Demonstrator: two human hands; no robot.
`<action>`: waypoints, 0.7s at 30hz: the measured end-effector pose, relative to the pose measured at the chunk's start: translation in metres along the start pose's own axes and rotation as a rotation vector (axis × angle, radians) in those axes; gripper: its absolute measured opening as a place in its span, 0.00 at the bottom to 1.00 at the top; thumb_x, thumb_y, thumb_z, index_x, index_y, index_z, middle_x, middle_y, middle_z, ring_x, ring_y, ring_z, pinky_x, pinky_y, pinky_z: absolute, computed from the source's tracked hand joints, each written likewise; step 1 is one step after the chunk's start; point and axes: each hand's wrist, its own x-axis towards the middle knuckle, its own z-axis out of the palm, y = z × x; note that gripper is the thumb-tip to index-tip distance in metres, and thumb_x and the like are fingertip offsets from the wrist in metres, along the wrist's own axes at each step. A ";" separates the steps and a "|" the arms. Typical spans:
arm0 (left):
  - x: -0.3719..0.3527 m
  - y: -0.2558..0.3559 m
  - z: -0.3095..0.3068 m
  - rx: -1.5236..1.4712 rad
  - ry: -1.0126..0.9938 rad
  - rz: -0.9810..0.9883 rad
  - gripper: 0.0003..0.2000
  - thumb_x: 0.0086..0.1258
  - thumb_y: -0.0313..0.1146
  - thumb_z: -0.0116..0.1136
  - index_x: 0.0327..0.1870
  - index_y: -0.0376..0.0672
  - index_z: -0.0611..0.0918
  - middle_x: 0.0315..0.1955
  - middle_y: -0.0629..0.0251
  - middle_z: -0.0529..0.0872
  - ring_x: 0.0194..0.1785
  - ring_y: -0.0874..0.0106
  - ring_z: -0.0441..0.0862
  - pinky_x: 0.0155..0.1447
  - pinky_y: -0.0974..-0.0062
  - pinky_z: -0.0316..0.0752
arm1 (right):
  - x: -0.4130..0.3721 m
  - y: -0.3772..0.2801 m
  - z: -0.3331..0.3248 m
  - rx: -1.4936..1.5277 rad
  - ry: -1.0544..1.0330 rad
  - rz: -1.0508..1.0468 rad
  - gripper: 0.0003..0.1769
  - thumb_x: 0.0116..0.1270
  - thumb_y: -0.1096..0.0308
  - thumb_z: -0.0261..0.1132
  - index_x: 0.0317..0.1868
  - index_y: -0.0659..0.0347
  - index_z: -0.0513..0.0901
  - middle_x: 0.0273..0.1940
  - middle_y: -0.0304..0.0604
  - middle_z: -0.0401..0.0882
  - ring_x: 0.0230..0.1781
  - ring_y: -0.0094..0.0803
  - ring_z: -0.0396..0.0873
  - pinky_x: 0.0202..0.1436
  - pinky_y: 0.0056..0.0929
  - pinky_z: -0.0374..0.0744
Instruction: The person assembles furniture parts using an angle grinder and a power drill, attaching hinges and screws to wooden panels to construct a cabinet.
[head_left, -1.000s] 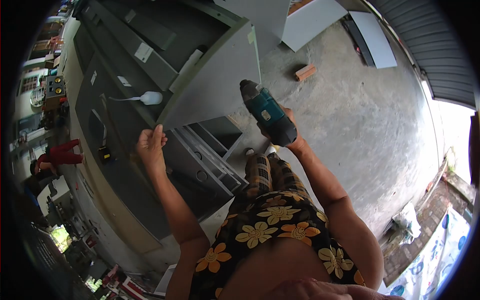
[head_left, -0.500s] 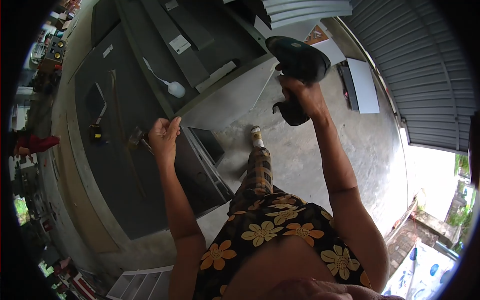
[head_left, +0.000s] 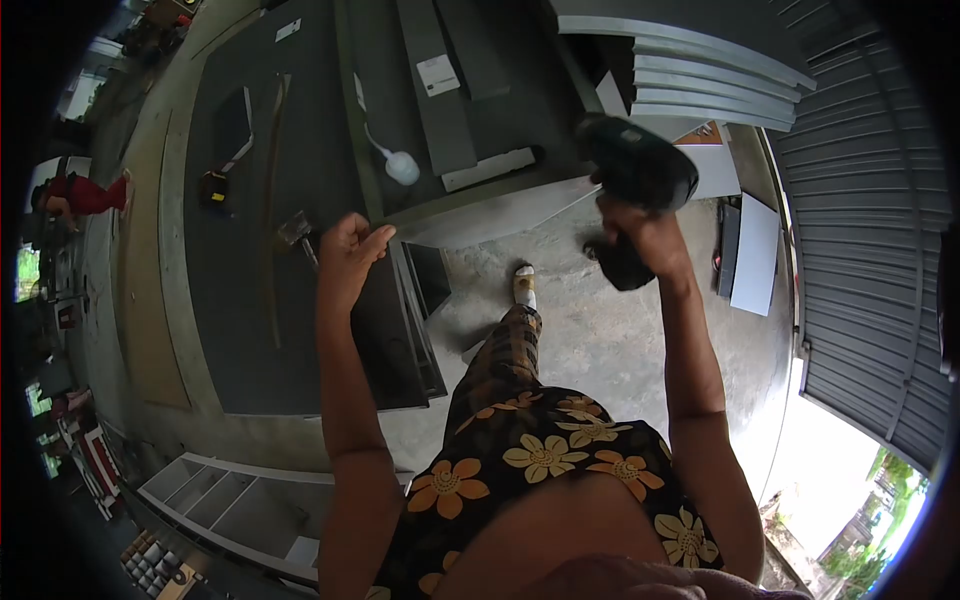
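My right hand grips a dark cordless drill, held up above the concrete floor beside the grey cabinet panel. My left hand has its fingers curled with thumb near the index finger, over the edge of the dark panels; whether something small is between them I cannot make out. Just left of it lies a hammer-like tool on the dark board. A white bottle with a long thin spout lies inside the grey frame.
A tape measure and a long thin strip lie on the dark board. White shelving stands at lower left. Corrugated metal is at the right. Another person in red is at far left.
The view has turned and shifted, so the panels appear further right. My right hand with the drill appears slightly lower and further right. My left hand stays near the panel edge.
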 end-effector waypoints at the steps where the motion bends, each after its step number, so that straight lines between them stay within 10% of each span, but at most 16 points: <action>1: 0.001 0.000 -0.001 0.024 0.001 -0.011 0.15 0.63 0.33 0.66 0.23 0.41 0.70 0.19 0.70 0.74 0.25 0.82 0.73 0.29 0.81 0.67 | -0.004 -0.003 -0.002 -0.007 -0.030 -0.007 0.13 0.58 0.68 0.64 0.44 0.64 0.79 0.22 0.35 0.74 0.21 0.20 0.72 0.26 0.24 0.71; 9: -0.003 0.016 0.001 0.166 0.044 -0.151 0.12 0.62 0.32 0.63 0.24 0.39 0.72 0.20 0.67 0.78 0.26 0.80 0.74 0.32 0.80 0.69 | -0.026 0.010 -0.033 -0.249 -0.242 -0.047 0.32 0.42 0.67 0.73 0.50 0.73 0.77 0.43 0.58 0.82 0.45 0.42 0.82 0.52 0.34 0.77; 18: 0.005 0.022 -0.010 0.256 -0.050 -0.153 0.10 0.60 0.31 0.62 0.25 0.40 0.73 0.21 0.68 0.79 0.28 0.79 0.75 0.38 0.77 0.70 | -0.046 0.044 -0.100 -0.184 0.034 -0.137 0.28 0.47 0.69 0.73 0.49 0.69 0.76 0.36 0.48 0.81 0.35 0.33 0.79 0.45 0.32 0.78; 21: 0.006 0.019 -0.017 0.245 -0.091 -0.157 0.10 0.62 0.32 0.62 0.26 0.42 0.73 0.23 0.68 0.79 0.29 0.78 0.77 0.38 0.77 0.71 | -0.062 0.041 -0.121 -0.073 0.151 0.122 0.27 0.49 0.65 0.73 0.48 0.69 0.76 0.39 0.53 0.81 0.38 0.36 0.81 0.46 0.33 0.79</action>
